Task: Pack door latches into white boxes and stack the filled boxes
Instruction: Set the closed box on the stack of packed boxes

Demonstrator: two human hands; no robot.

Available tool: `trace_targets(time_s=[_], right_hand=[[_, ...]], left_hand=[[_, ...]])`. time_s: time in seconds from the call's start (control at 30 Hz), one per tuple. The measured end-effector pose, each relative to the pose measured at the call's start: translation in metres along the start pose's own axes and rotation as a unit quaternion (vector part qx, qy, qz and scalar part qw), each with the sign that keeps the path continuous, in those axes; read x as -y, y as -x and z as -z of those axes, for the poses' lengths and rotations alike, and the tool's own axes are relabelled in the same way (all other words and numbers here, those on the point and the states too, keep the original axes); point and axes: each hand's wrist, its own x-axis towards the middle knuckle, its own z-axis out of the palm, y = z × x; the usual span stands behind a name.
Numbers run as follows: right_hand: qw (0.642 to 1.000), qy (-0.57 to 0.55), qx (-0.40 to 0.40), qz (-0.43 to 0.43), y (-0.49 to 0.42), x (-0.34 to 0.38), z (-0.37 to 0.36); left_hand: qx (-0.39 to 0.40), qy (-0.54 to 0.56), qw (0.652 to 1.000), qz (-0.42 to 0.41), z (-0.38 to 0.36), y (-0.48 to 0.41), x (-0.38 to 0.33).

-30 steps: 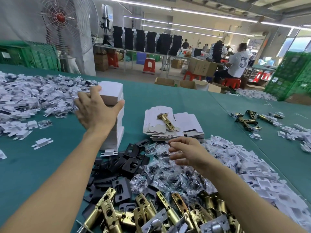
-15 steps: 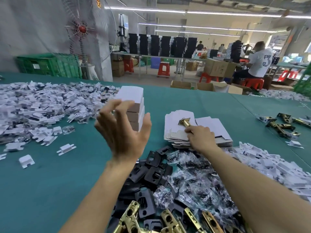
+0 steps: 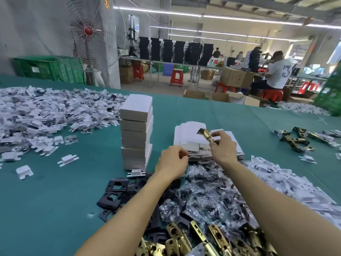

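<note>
Green-topped desk (image 3: 55, 200), head view. Right hand (image 3: 224, 146) raised just above pile of flat white box blanks (image 3: 191, 133); thumb and fingers (image 3: 216, 134) pinched round one brass door latch (image 3: 206, 136), faceplate end tilted up and to the left, apart from the blanks beneath. Left hand (image 3: 172, 160) at near edge of the same pile, fingers (image 3: 181, 156) curled inward against the card edges; cannot tell whether a blank is gripped or only touched. Stack of closed white boxes (image 3: 136, 133) upright just left of the blanks, top box slightly skewed, untouched by either hand; one white plastic insert (image 3: 136, 172) lying against its base. Nearer the body, under both forearms: black strike plates (image 3: 114, 193), heap of clear screw bags (image 3: 206, 196), and brass latches in bulk (image 3: 203, 241) along the bottom edge. Large spread of white inserts (image 3: 46, 111) across left of desk, second spread (image 3: 287, 183) at right. A few loose latches (image 3: 295, 139) well apart at far right. Beyond the desk: wall fan (image 3: 88, 30), green crates (image 3: 48, 70), red stool (image 3: 176, 77), seated person in white shirt (image 3: 278, 74).
</note>
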Motion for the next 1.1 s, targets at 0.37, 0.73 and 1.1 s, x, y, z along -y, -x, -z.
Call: trace_targets(time_s=[0.37,0.73,1.1], right_hand=[[0.997,-0.058,0.004,-0.048,0.003,-0.042,0.035],[0.994,-0.091,-0.001,-0.066,-0.008,-0.045,0.011],[0.993,-0.083,-0.064,-0.058,-0.02,-0.027,-0.007]], left_hand=[[0.048,-0.323,0.937,-0.123,-0.035,-0.091,-0.007],[0.066,-0.251,0.963,-0.079,-0.032,-0.098,0.0],[-0.051,-0.297,0.937,-0.178,-0.026,-0.083,-0.003]])
